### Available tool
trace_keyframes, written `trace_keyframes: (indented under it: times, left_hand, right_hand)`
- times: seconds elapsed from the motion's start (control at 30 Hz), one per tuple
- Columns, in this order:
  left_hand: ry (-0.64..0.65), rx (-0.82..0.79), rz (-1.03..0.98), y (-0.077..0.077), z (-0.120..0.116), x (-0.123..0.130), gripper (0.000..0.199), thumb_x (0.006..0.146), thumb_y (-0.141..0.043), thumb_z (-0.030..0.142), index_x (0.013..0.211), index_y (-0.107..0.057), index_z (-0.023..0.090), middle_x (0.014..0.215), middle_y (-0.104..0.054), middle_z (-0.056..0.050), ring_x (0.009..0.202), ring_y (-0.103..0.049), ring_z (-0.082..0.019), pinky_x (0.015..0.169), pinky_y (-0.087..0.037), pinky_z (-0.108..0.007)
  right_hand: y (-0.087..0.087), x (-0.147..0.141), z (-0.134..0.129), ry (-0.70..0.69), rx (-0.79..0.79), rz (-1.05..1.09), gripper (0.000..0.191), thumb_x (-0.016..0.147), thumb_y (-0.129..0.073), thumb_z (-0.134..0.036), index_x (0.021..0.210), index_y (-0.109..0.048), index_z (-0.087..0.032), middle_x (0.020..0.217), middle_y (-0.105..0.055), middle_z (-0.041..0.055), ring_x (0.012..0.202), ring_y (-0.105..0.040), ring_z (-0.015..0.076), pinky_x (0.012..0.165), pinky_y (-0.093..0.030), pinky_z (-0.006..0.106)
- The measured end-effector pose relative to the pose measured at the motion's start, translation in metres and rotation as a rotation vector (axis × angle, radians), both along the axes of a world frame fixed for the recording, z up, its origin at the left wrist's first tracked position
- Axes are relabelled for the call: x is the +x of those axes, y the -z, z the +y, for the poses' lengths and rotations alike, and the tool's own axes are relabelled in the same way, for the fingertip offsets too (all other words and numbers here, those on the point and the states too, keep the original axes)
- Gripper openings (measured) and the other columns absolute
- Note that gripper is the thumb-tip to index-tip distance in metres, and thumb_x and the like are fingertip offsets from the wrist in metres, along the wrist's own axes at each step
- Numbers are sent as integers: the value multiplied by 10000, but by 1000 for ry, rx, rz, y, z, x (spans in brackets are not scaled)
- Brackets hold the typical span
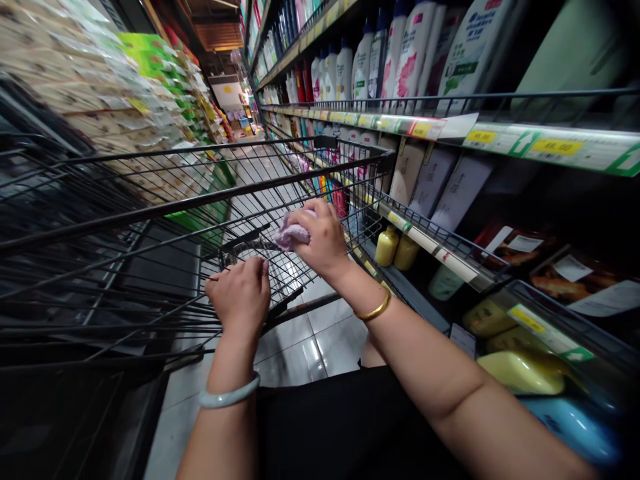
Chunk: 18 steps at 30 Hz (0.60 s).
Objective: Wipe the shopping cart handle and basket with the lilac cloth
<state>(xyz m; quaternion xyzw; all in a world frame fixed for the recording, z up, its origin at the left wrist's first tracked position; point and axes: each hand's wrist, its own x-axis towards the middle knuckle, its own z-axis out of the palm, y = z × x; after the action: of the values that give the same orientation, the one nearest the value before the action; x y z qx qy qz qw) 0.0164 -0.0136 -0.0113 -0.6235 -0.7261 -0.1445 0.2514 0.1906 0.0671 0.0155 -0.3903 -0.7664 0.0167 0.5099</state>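
Note:
A black wire shopping cart (200,199) stands before me, its mesh side spreading across the view. My left hand (241,293), with a pale bangle at the wrist, has its fingers curled over the cart's wires at the near side. Bunched in my right hand (325,237) is a lilac cloth (290,230), held over the cart's wire frame. The palm side of both hands is hidden. A gold bracelet circles my right wrist.
Shelves with a price rail (545,143) line the right, close to my right arm, holding shampoo bottles (415,50) and yellow bottles (386,247). Stacked wrapped packs (115,113) rise on the left. Tiled floor (295,340) shows below and along the aisle.

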Motion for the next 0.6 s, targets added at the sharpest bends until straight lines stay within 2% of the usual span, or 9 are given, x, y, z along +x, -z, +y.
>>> trace_keyframes:
  times: [0.13, 0.33, 0.43, 0.6]
  left_hand:
    - [13, 7, -7, 0, 1, 0, 414, 1061, -309, 439, 931, -639, 226, 895, -729, -87, 857, -611, -265, 742, -206, -395]
    - [-3, 7, 8, 0, 2, 0, 409, 1064, -310, 435, 908, -625, 225, 877, -724, -81, 852, -616, -262, 733, -200, -392]
    - [5, 7, 5, 0, 2, 0, 408, 1065, -310, 432, 919, -633, 228, 876, -724, -79, 850, -616, -264, 733, -203, -394]
    - [1, 6, -4, 1, 1, 0, 403, 1062, -318, 437, 928, -636, 229, 878, -719, -81, 850, -610, -264, 732, -204, -388]
  right_hand:
    - [-1, 1, 2, 56, -5, 44, 180, 911, -682, -323, 1046, -769, -242, 1182, -543, 92, 1143, -494, 254, 1037, -437, 386]
    - [5, -10, -10, -26, -49, -94, 189, 903, -689, -302, 1064, -776, -255, 1214, -584, 95, 1120, -508, 255, 997, -450, 381]
    - [2, -5, -6, -33, -33, -48, 187, 901, -703, -323, 1060, -776, -256, 1193, -572, 87, 1110, -513, 246, 1008, -452, 376]
    - [-3, 0, 0, 47, -19, 39, 191, 927, -669, -330, 1065, -766, -241, 1203, -532, 92, 1152, -492, 253, 1044, -440, 395]
